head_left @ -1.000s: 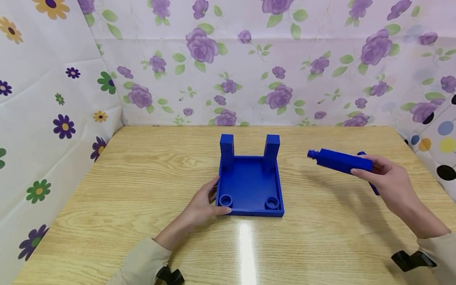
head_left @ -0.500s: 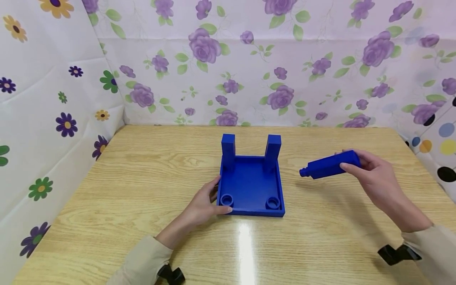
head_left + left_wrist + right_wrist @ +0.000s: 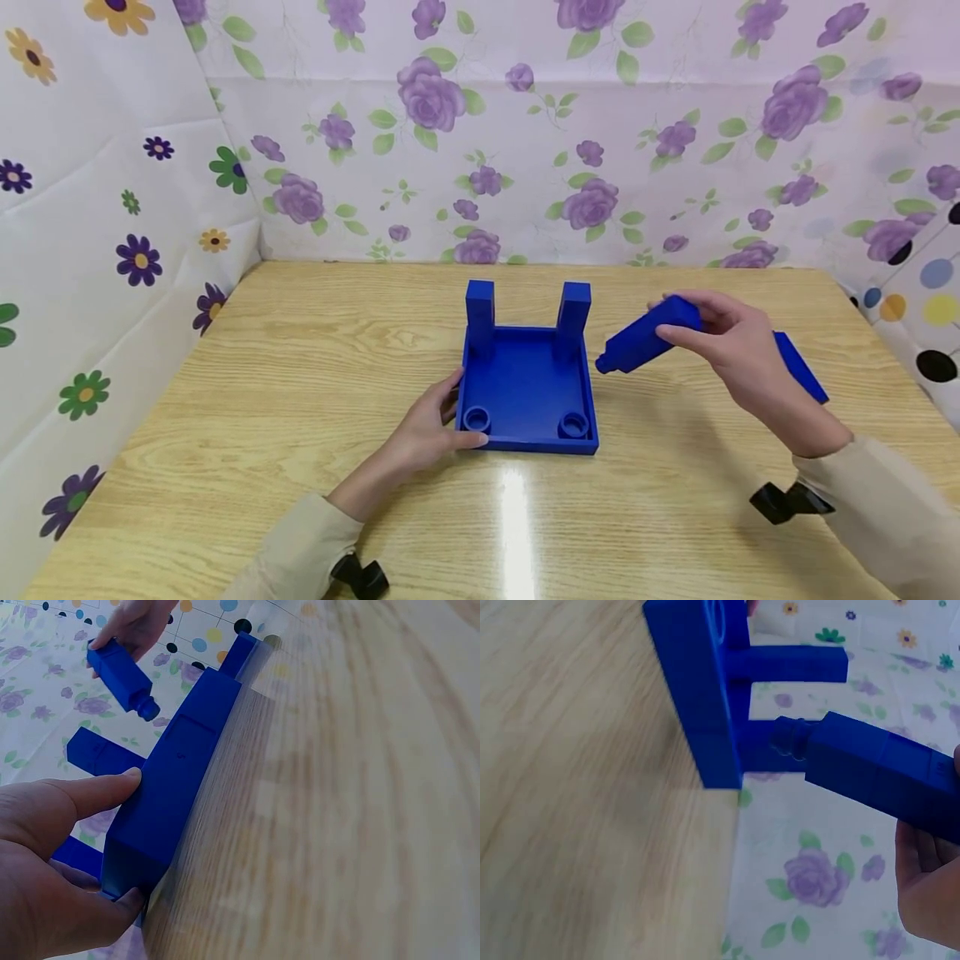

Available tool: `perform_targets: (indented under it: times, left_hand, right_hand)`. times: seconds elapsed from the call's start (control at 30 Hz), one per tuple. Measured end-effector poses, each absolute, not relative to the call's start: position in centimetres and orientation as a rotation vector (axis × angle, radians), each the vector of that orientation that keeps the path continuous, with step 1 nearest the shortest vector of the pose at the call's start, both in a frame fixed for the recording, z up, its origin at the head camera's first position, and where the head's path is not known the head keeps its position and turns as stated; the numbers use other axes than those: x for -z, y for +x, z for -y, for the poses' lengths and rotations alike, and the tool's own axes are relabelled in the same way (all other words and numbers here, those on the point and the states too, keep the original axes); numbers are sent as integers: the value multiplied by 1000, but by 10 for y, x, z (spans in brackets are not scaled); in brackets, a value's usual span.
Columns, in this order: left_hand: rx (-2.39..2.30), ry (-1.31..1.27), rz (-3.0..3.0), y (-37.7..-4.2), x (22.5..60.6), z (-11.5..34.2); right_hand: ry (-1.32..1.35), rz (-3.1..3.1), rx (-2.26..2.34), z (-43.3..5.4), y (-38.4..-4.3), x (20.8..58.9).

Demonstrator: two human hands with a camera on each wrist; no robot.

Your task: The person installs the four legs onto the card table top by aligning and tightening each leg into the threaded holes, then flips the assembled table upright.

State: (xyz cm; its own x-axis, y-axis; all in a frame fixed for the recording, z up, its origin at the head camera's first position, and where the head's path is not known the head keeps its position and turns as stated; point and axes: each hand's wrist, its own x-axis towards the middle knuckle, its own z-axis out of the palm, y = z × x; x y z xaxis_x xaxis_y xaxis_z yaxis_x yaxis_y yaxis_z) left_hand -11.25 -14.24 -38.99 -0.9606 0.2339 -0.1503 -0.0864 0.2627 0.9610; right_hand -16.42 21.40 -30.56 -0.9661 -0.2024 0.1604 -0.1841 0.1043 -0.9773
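A blue toy tabletop [image 3: 525, 387] lies underside up on the wooden table. Two square legs [image 3: 573, 315] stand upright at its far corners, and round sockets [image 3: 573, 426] show at the two near corners. My left hand [image 3: 422, 431] grips its near left corner, thumb over the front rim and fingers along the left side. My right hand [image 3: 742, 354] holds a loose blue leg [image 3: 647, 337] in the air, right of the tabletop. That leg tilts down to the left; its threaded end [image 3: 790, 738] points at the tabletop.
Another blue leg [image 3: 800, 367] lies on the wooden table [image 3: 315, 358] at the right, partly behind my right hand. Flowered cloth [image 3: 517, 167] hangs along the back edge, with more patterned cloth at both sides.
My right hand has carried the leg leftward toward the tabletop, tipping its threaded end lower. The lying leg shows more now. My left hand stays at the same corner.
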Motion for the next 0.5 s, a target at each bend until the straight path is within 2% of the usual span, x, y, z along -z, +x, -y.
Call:
perform_targets:
  times: [0.23,0.5]
  left_hand:
    - [-1755,135,-2272,-112,389,142]
    - [-1771,145,-2258,-112,389,143]
  right_hand:
    - [-549,-2201,2078,-181,-167,295]
    - [-576,-2358,1878,-145,-170,289]
